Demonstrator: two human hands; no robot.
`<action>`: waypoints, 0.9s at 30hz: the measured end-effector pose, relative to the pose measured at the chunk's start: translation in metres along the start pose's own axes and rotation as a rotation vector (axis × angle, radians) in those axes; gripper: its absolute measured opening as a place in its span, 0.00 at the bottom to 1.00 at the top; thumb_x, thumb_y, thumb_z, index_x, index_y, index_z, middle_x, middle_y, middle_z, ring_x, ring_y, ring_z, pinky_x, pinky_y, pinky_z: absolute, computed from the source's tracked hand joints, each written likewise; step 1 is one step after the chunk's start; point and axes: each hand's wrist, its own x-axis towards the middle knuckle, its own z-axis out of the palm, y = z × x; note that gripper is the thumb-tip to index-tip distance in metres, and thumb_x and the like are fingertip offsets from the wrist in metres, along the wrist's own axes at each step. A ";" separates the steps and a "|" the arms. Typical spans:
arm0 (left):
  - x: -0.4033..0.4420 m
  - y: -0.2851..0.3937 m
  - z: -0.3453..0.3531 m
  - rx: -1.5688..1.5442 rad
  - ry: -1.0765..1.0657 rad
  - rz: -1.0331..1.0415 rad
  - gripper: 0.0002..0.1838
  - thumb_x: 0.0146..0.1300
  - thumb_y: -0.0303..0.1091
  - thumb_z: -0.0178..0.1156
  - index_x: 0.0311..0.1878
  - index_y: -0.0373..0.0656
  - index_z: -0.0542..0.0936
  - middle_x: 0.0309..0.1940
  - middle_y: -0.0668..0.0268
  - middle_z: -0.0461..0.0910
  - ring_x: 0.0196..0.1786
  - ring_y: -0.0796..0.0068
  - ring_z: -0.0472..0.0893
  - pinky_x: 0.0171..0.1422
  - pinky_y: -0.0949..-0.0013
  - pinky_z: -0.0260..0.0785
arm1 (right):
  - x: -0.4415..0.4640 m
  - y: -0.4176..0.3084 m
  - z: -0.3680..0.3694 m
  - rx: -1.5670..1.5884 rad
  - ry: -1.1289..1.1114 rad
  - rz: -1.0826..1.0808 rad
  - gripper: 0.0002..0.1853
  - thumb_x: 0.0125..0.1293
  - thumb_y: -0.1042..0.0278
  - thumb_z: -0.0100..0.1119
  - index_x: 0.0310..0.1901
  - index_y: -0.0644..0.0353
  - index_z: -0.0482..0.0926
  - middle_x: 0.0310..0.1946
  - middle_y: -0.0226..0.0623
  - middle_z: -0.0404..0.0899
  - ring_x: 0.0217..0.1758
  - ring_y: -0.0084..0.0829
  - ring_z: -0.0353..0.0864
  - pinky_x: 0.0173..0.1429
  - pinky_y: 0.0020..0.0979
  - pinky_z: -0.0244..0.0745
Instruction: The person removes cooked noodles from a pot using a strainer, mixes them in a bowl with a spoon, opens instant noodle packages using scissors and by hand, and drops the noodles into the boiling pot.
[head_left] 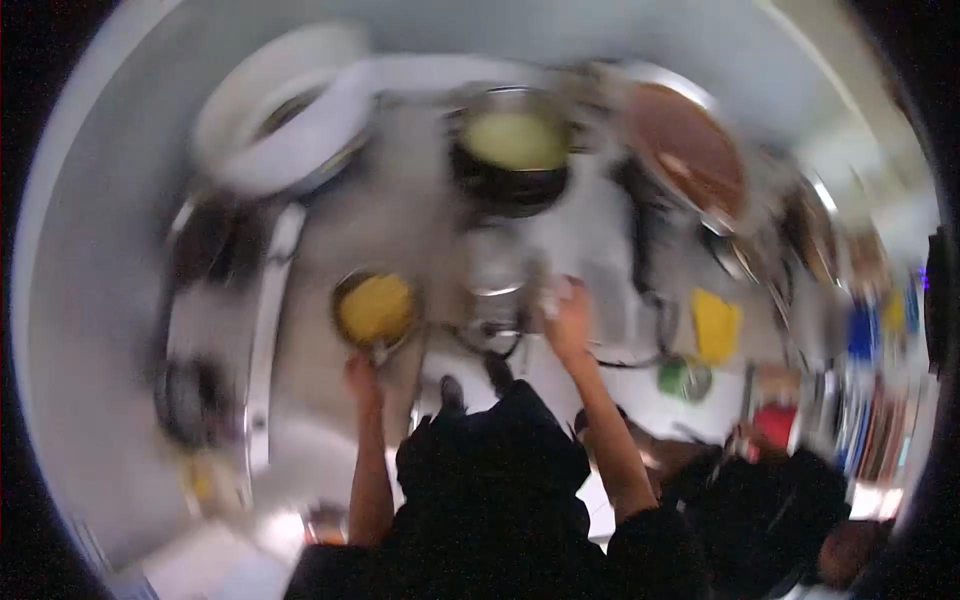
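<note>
The pan (341,322) of yellow food (376,308) is placed just beyond the left hand (363,376), forward and slightly to its right, so the left is the nearer of the two hands. A round outline is shown, and no clear long axis can be made out; a pale spot is seen at the near edge, towards the left hand, but whether it is a handle cannot be told through the blur. The left hand is held at that near edge, and whether its fingers are closed on it cannot be told.

The right hand (569,318) is held well apart from the left, farther forward. Something small and white (550,301) is seen at its fingers, though whether it is gripped cannot be told. Between the pan and the right hand, a shiny metal container (497,275) is set, nearer to the right hand.
</note>
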 end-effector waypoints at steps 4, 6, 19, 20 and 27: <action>-0.032 0.050 0.017 -0.304 0.168 -0.257 0.08 0.68 0.34 0.53 0.41 0.40 0.69 0.32 0.64 0.73 0.34 0.74 0.74 0.37 0.67 0.71 | -0.001 -0.116 0.021 0.797 -0.249 0.263 0.18 0.60 0.64 0.61 0.50 0.60 0.74 0.37 0.45 0.81 0.41 0.48 0.80 0.47 0.44 0.76; -0.047 0.050 0.024 -0.364 0.155 -0.242 0.08 0.67 0.33 0.54 0.43 0.40 0.68 0.32 0.62 0.74 0.33 0.73 0.76 0.37 0.67 0.73 | 0.001 -0.174 0.030 0.621 -0.647 0.057 0.21 0.61 0.58 0.60 0.52 0.59 0.73 0.37 0.47 0.81 0.37 0.50 0.82 0.43 0.46 0.77; -0.045 0.012 -0.027 -0.146 -0.056 -0.022 0.22 0.67 0.34 0.57 0.56 0.40 0.59 0.41 0.64 0.69 0.42 0.73 0.72 0.47 0.66 0.72 | 0.004 -0.277 0.091 0.928 -0.486 -0.025 0.16 0.62 0.64 0.56 0.51 0.58 0.78 0.42 0.47 0.81 0.48 0.48 0.81 0.50 0.44 0.76; -0.045 0.011 -0.030 -0.186 -0.083 -0.003 0.23 0.66 0.34 0.58 0.57 0.39 0.59 0.43 0.63 0.70 0.44 0.71 0.73 0.49 0.64 0.72 | -0.010 -0.296 0.129 0.989 -0.185 0.115 0.13 0.66 0.62 0.53 0.45 0.60 0.79 0.41 0.46 0.81 0.48 0.45 0.81 0.51 0.42 0.74; -0.031 -0.021 -0.051 -0.061 -0.172 0.174 0.29 0.67 0.37 0.57 0.63 0.34 0.56 0.49 0.54 0.71 0.52 0.61 0.74 0.57 0.58 0.72 | 0.023 -0.316 0.133 0.796 -0.091 0.491 0.10 0.65 0.61 0.57 0.41 0.58 0.78 0.33 0.44 0.81 0.32 0.43 0.80 0.38 0.41 0.74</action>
